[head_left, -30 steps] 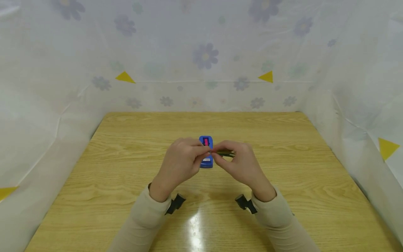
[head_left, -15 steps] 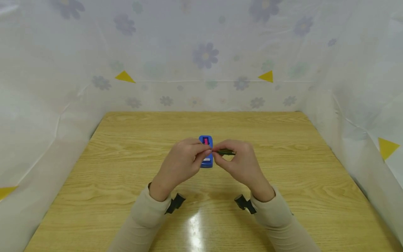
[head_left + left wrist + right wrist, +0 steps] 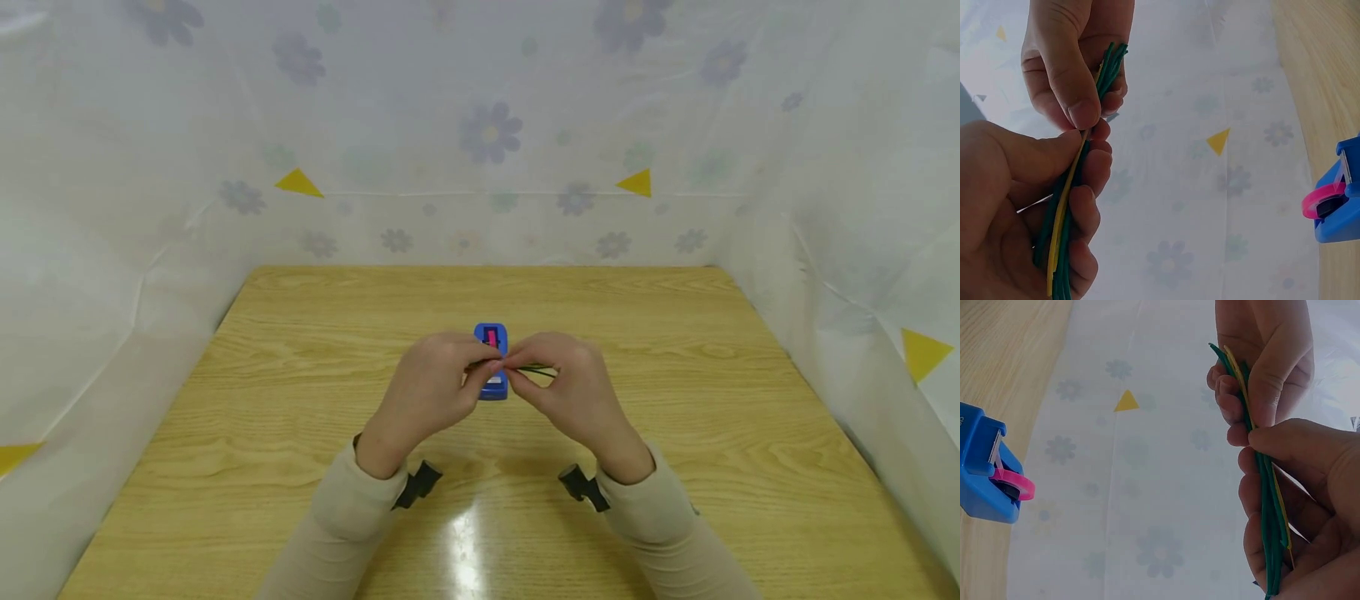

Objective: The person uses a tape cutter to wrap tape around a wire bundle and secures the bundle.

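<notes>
A bundle of thin green and yellow strands (image 3: 1060,219) runs through both hands, fingertips meeting at its middle. My left hand (image 3: 431,379) pinches it between thumb and fingers; one stretch lies along the curled fingers in the left wrist view. From the other side my right hand (image 3: 576,383) pinches the bundle, and loose strand ends (image 3: 1272,550) lie across its palm in the right wrist view. Whether the strands are wires or cords I cannot tell. Fingers cover the pinched part. Beyond and beneath the hands in the head view is a blue tape dispenser (image 3: 492,392).
The dispenser stands on the wooden table (image 3: 300,433), carrying a pink tape roll (image 3: 1317,202) with a metal cutting edge (image 3: 995,447) beside it. White flowered sheets (image 3: 405,108) with yellow triangles (image 3: 635,182) hang around the table's back and sides.
Both hands stay in nearly the same spot, with only small finger shifts. The strands showing inside the right hand's grip have changed their lie slightly, now spreading a little apart.
</notes>
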### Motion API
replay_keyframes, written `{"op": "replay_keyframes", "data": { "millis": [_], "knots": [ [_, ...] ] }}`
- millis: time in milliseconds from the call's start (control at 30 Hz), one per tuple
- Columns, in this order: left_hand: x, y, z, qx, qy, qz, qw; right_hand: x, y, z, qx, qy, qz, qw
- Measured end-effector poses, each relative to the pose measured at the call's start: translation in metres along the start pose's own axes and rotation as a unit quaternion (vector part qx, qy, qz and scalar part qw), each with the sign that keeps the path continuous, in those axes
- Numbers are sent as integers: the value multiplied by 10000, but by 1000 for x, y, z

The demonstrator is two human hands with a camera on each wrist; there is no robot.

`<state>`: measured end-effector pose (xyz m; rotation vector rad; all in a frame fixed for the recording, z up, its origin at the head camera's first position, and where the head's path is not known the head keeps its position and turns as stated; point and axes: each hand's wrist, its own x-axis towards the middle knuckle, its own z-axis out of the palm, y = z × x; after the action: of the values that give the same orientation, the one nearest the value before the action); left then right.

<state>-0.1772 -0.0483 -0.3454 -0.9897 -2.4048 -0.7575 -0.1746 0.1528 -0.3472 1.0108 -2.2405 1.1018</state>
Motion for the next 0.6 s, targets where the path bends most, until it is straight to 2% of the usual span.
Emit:
{"op": "replay_keyframes", "data": {
  "millis": [233,433,600],
  "knots": [
    [0,0,1,118,248,113,9996,0,0,-1,-33,-16,161,9999],
    [1,0,1,244,403,216,9987,-1,-1,-2,-174,-193,502,9984],
    [1,0,1,362,520,322,9975,0,-1,-3,-284,-273,631,9972]
  ]
}}
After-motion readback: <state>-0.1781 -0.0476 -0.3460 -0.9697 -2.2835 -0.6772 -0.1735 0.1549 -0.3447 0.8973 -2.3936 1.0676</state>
